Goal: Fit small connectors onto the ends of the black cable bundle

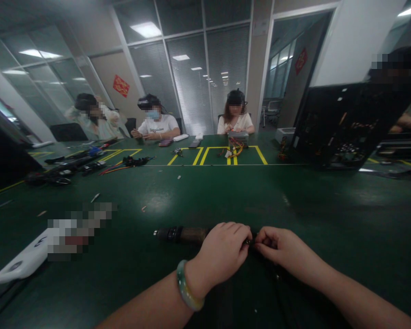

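One dark tool (190, 235): left hand (224, 244) gripping it | right hand (277, 244) apparently working its end, pinching, contents hidden | next likely needing steadiness

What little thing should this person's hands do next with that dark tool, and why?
Probably steady the dark tool with the left hand while the right hand makes a small adjustment at the end away from the metal tip. The left hand already wraps that end, and the right fingers are pinched close beside it, though what they pinch is hidden.
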`<state>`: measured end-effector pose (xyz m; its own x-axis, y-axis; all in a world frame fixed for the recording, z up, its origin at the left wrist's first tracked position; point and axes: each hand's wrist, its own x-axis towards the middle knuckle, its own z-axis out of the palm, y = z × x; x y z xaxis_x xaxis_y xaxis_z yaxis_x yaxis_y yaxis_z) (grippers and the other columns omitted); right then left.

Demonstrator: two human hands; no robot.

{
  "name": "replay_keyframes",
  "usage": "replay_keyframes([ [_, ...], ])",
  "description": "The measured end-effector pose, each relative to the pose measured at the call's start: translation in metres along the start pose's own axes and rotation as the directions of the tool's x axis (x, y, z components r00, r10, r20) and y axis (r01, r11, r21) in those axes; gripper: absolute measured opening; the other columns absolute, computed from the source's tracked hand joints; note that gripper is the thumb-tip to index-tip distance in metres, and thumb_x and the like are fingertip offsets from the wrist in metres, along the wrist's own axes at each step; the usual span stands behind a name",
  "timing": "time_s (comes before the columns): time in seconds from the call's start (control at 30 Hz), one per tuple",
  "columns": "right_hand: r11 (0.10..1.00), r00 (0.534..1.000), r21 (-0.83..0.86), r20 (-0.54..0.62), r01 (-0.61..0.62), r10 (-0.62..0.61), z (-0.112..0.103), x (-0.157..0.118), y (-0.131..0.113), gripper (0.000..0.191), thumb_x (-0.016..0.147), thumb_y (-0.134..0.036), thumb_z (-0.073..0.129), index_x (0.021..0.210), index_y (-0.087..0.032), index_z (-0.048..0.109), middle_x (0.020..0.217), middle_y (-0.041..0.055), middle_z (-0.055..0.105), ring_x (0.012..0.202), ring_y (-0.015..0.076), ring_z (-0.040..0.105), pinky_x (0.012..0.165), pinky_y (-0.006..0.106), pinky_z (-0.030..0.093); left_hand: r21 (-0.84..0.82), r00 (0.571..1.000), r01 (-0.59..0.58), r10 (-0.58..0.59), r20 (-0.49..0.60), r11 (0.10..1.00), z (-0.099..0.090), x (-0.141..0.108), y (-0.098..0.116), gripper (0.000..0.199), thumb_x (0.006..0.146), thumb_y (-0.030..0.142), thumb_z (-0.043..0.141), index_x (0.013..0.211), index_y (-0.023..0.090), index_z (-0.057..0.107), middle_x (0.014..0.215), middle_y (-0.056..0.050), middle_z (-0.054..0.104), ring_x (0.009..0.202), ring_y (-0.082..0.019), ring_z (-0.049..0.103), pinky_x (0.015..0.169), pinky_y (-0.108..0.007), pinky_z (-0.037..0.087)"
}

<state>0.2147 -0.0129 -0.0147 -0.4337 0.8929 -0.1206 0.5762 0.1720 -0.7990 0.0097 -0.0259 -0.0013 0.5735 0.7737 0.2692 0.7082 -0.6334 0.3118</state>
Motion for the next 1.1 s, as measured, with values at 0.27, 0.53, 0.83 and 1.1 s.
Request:
replay_keyframes([
  [0.27,1.000,1.000,0.005,0.006,0.002,-0.002,0.0015,0.0026,0.0045,0.014,0.087,-0.032,0.057,0.084,-0.020,0.064,0.071,-0.0017,0.065,0.063,0.0137,0.058,0.053,0.020,0.038,0.020,1.000,-0.003,0.003,0.010,1.000,-0.0026,-0.0008,0.0015,0.009,0.086,0.016,0.058,0.094,0.020,0.055,0.116,-0.002,0.061,0.106,-0.020,0.057,0.093,-0.036,0.043],
  [0.53,1.000,1.000,-0.012,0.008,0.023,-0.023,0.0005,0.0027,0.0026,0.014,0.087,-0.032,0.057,0.084,-0.020,0.064,0.072,-0.0018,0.065,0.064,0.0135,0.058,0.055,0.021,0.039,-0.021,0.999,-0.032,0.032,-0.008,0.999,0.0010,0.0000,-0.0029,0.009,0.088,0.016,0.057,0.095,0.021,0.057,0.119,-0.002,0.061,0.109,-0.020,0.056,0.095,-0.039,0.042],
  [0.83,1.000,1.000,-0.003,-0.010,0.013,-0.013,0.0017,0.0003,0.0005,0.015,0.087,-0.032,0.057,0.082,-0.020,0.064,0.070,-0.0019,0.064,0.063,0.0130,0.057,0.054,0.020,0.039,-0.025,1.000,0.020,-0.020,-0.007,0.999,-0.0007,-0.0011,0.0001,0.017,0.083,0.019,0.063,0.097,0.020,0.056,0.114,-0.004,0.062,0.104,-0.022,0.058,0.093,-0.039,0.044],
  [1.1,1.000,1.000,-0.027,-0.014,0.012,-0.012,0.0016,0.0010,0.0019,0.015,0.088,-0.031,0.056,0.082,-0.020,0.064,0.070,-0.0019,0.065,0.062,0.0130,0.058,0.053,0.020,0.039,-0.015,1.000,-0.007,0.007,0.000,1.000,-0.0009,-0.0014,-0.0010,0.016,0.085,0.018,0.059,0.101,0.021,0.055,0.122,-0.002,0.059,0.111,-0.020,0.055,0.097,-0.038,0.042],
])
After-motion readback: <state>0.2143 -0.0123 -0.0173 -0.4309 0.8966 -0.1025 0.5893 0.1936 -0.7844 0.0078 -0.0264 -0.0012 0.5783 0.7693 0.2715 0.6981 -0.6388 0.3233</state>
